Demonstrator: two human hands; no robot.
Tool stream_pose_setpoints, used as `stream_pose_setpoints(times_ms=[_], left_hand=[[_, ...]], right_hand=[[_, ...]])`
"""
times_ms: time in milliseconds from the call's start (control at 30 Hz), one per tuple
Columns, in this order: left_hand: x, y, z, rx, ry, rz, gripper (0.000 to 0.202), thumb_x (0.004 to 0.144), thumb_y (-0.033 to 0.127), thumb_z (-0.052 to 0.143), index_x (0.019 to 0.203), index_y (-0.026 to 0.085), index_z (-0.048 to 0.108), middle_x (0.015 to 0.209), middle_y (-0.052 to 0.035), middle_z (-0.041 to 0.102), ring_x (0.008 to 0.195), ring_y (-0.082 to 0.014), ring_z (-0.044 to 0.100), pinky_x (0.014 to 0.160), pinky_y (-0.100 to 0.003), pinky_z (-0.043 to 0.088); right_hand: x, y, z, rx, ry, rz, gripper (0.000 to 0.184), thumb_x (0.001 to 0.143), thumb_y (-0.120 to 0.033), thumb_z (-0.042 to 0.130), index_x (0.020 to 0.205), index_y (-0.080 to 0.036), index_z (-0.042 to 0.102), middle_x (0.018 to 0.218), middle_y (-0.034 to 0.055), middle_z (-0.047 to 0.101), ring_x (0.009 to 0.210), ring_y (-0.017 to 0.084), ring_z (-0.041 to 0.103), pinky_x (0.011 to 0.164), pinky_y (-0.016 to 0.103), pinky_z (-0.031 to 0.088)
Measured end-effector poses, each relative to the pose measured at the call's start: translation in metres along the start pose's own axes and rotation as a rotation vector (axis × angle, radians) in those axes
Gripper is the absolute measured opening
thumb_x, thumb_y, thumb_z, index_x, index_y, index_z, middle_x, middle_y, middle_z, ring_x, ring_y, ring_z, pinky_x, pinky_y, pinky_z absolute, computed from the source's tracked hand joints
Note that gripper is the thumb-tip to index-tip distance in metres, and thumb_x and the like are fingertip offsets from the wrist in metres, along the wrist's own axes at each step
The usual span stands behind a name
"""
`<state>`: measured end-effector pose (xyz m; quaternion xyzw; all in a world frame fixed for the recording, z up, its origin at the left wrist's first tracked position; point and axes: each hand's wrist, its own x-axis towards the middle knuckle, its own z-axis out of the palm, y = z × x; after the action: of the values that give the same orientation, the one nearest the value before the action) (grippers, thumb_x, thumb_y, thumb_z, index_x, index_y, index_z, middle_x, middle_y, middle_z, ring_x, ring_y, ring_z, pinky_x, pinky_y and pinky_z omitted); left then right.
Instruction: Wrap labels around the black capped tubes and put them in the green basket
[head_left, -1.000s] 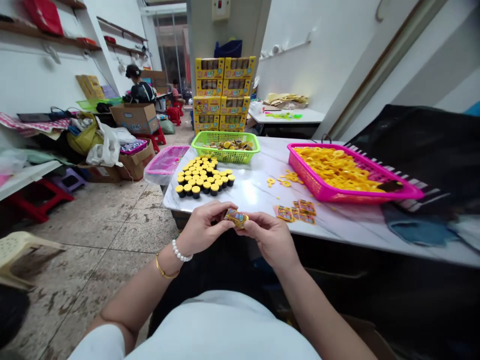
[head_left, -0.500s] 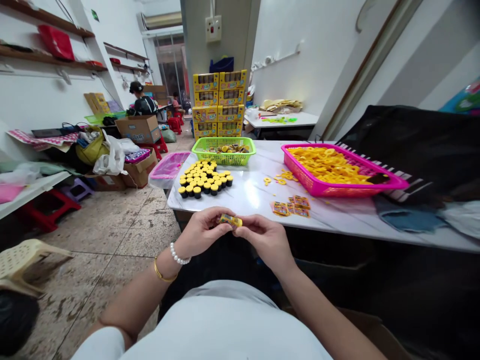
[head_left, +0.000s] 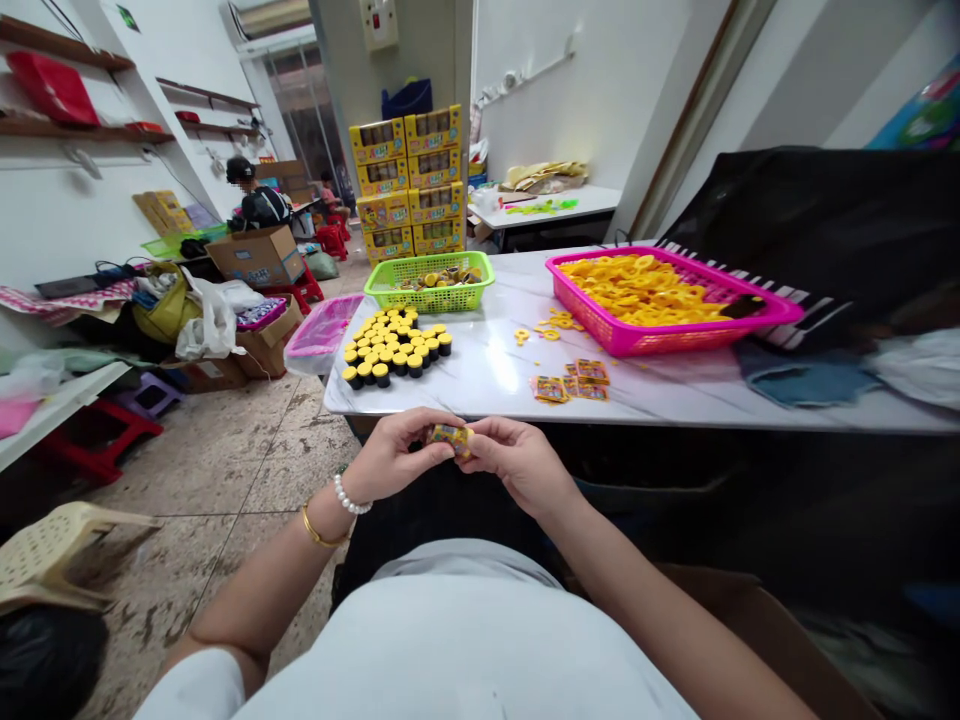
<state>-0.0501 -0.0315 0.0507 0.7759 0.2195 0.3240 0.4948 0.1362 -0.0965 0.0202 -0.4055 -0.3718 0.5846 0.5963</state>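
Note:
Both my hands meet just in front of the table's near edge, pinching one small yellow item with a printed label (head_left: pixel 448 436). My left hand (head_left: pixel 395 457) grips its left end and my right hand (head_left: pixel 512 460) grips its right end, fingers curled. On the white marble table (head_left: pixel 495 380) beyond them stands a cluster of several small black pots with yellow tops (head_left: pixel 395 347). A few printed stickers (head_left: pixel 571 381) lie flat near the table's front.
A pink basket (head_left: pixel 675 325) of yellow rings sits at the table's right, a green basket (head_left: pixel 429 282) at the back, a pink tray (head_left: pixel 322 330) off the left edge. Stacked yellow cartons (head_left: pixel 409 180), boxes, red stools. A person sits far left. Dark cloth lies right.
My hands have drawn slightly down and left with the yellow item still pinched between them. The view has swung a little, so the table sits further left and higher.

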Motion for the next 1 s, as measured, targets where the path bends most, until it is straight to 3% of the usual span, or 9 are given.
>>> stream_pose_setpoints(times_ms=[133, 233, 333, 433, 567, 667, 833, 1000], left_hand=[[-0.004, -0.005, 0.003, -0.169, 0.038, -0.185, 0.053, 0.086, 0.056, 0.067, 0.117, 0.012, 0.064, 0.079, -0.0054, 0.067, 0.063, -0.0117, 0.059, 0.059, -0.023, 0.048], [-0.007, -0.002, 0.006, -0.193, 0.092, -0.248, 0.051, 0.084, 0.059, 0.068, 0.102, 0.011, 0.065, 0.073, -0.0025, 0.063, 0.058, -0.0091, 0.055, 0.056, -0.022, 0.046], [-0.004, -0.002, 0.006, -0.167, 0.120, -0.294, 0.049, 0.077, 0.059, 0.074, 0.088, 0.012, 0.065, 0.070, -0.0013, 0.062, 0.058, -0.0083, 0.054, 0.055, -0.021, 0.046], [0.003, -0.012, 0.006, -0.161, 0.101, -0.447, 0.054, 0.077, 0.067, 0.068, 0.070, 0.014, 0.060, 0.051, 0.0015, 0.055, 0.042, -0.0066, 0.046, 0.042, -0.020, 0.035], [0.009, -0.031, 0.012, -0.134, 0.097, -0.596, 0.064, 0.076, 0.079, 0.057, 0.061, 0.016, 0.056, 0.037, 0.0041, 0.044, 0.029, -0.0059, 0.034, 0.033, -0.021, 0.021], [0.006, -0.037, 0.017, -0.171, 0.123, -0.569, 0.068, 0.074, 0.082, 0.056, 0.064, 0.015, 0.058, 0.041, 0.0029, 0.048, 0.031, -0.0063, 0.038, 0.034, -0.020, 0.025], [0.000, -0.032, 0.022, -0.427, 0.144, -0.371, 0.062, 0.071, 0.065, 0.077, 0.102, 0.013, 0.064, 0.065, 0.0023, 0.061, 0.047, -0.0060, 0.051, 0.047, -0.019, 0.040], [0.000, -0.024, 0.022, -0.356, 0.165, -0.418, 0.053, 0.070, 0.062, 0.077, 0.084, 0.013, 0.061, 0.052, 0.0060, 0.051, 0.039, -0.0042, 0.041, 0.039, -0.018, 0.028]], right_hand=[[0.000, 0.005, 0.002, -0.183, 0.094, -0.291, 0.034, 0.064, -0.036, 0.089, 0.091, -0.019, 0.078, 0.085, 0.0039, 0.077, 0.074, 0.017, 0.073, 0.074, 0.032, 0.063], [-0.001, 0.010, 0.003, -0.301, 0.122, -0.424, 0.032, 0.065, -0.033, 0.089, 0.092, -0.021, 0.078, 0.091, 0.0042, 0.077, 0.078, 0.018, 0.073, 0.077, 0.033, 0.063], [0.001, 0.016, 0.005, -0.257, 0.097, -0.330, 0.033, 0.064, -0.037, 0.089, 0.090, -0.019, 0.076, 0.083, 0.0037, 0.077, 0.073, 0.017, 0.073, 0.074, 0.033, 0.064], [0.006, 0.020, 0.006, -0.173, 0.036, -0.175, 0.032, 0.066, -0.041, 0.088, 0.080, -0.017, 0.072, 0.070, 0.0013, 0.074, 0.061, 0.014, 0.069, 0.063, 0.029, 0.062], [0.013, 0.022, 0.000, -0.037, -0.065, -0.058, 0.039, 0.067, -0.040, 0.088, 0.097, -0.019, 0.075, 0.079, -0.0006, 0.075, 0.065, 0.014, 0.071, 0.061, 0.030, 0.064], [0.014, 0.028, -0.007, 0.041, -0.070, -0.008, 0.043, 0.064, -0.042, 0.090, 0.097, -0.019, 0.079, 0.083, 0.0022, 0.077, 0.067, 0.016, 0.074, 0.063, 0.031, 0.066], [0.011, 0.038, -0.011, 0.201, 0.050, 0.059, 0.044, 0.064, -0.055, 0.088, 0.088, -0.019, 0.080, 0.071, 0.0036, 0.076, 0.051, 0.012, 0.069, 0.047, 0.021, 0.061], [0.010, 0.046, -0.014, 0.171, -0.053, 0.013, 0.039, 0.067, -0.045, 0.090, 0.098, -0.023, 0.079, 0.074, 0.0017, 0.076, 0.057, 0.013, 0.071, 0.053, 0.025, 0.064]])
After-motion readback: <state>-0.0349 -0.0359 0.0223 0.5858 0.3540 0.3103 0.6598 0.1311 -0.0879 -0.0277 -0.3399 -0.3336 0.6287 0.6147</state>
